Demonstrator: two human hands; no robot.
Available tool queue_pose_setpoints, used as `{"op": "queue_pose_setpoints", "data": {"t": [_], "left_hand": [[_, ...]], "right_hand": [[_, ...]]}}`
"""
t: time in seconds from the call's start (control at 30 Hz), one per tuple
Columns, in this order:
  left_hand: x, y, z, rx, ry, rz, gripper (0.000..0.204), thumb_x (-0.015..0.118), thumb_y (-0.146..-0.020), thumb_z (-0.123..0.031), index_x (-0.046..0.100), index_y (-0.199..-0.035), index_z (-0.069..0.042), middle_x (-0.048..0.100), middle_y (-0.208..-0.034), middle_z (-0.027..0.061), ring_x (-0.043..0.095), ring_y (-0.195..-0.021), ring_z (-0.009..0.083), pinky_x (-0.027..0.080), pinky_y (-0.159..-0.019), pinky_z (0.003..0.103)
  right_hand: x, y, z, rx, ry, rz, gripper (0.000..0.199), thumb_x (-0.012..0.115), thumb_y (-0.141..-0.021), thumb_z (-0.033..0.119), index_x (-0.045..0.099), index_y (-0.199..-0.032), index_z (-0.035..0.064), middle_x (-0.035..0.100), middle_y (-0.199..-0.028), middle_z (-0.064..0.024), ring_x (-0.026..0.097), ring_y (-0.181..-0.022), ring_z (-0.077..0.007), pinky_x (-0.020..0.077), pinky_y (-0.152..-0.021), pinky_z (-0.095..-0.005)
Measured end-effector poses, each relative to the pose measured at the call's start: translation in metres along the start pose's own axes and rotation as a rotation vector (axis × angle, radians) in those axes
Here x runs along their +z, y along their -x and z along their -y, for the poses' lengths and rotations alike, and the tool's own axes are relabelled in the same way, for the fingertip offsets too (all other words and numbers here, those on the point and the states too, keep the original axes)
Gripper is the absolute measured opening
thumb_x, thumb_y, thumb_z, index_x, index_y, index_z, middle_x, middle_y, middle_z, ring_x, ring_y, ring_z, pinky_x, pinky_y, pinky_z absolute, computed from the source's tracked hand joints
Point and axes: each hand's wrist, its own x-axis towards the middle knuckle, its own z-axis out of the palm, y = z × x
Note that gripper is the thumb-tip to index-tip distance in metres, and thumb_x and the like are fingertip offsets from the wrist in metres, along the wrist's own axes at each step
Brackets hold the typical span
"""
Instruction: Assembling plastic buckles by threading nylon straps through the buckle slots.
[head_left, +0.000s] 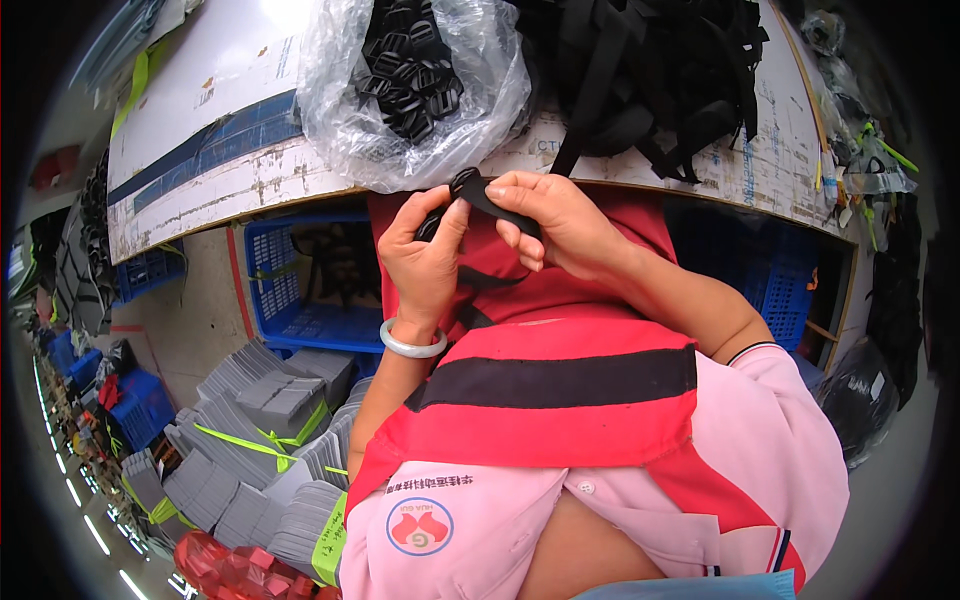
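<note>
Just off the table's front edge, my two hands are close together on a black webbing strap (492, 206). My left hand (424, 250), with a pale bangle (412, 340) on its wrist, pinches a small black plastic buckle (464, 181) between thumb and fingers. The strap passes at the buckle, but its exact threading is too small to tell. My right hand (562, 215) grips the strap on the other side, thumb on top and fingers curled below. A clear plastic bag (335, 125) of loose black buckles (410, 70) lies just beyond my hands.
A heap of black straps (640, 80) covers the table (225, 165) at the back right. Blue crates (275, 275) stand beneath it. Stacks of grey sheets (235, 440), some tied with green bands, fill the lower left. A dark plastic-wrapped bundle (858, 400) sits right.
</note>
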Motion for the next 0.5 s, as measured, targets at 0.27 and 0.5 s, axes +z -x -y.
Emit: {"op": "queue_pose_setpoints", "data": {"t": [0.27, 0.5], "left_hand": [[0.000, -0.006, 0.005, 0.501, -0.325, -0.026, 0.019, 0.072, -0.079, 0.005, 0.068, -0.097, 0.002, 0.065, -0.084, 0.0090, 0.062, -0.072, 0.0152, 0.049, -0.064, 0.025], [-0.013, -0.004, 0.000, 0.027, 0.072, 0.132, 0.019, 0.068, -0.087, -0.005, 0.068, -0.103, 0.003, 0.065, -0.083, 0.0075, 0.061, -0.066, 0.0139, 0.048, -0.054, 0.024]], "right_hand": [[0.001, -0.011, -0.012, -0.145, 0.016, -0.035, 0.023, 0.054, -0.099, 0.025, 0.056, -0.103, 0.0027, 0.059, -0.071, -0.0026, 0.053, -0.050, -0.0064, 0.0457, -0.045, -0.0222], [-0.014, -0.019, 0.000, -0.127, 0.177, 0.059, 0.024, 0.060, -0.096, 0.022, 0.060, -0.111, 0.0021, 0.062, -0.081, -0.0026, 0.056, -0.063, -0.0080, 0.0497, -0.063, -0.0225]]}}
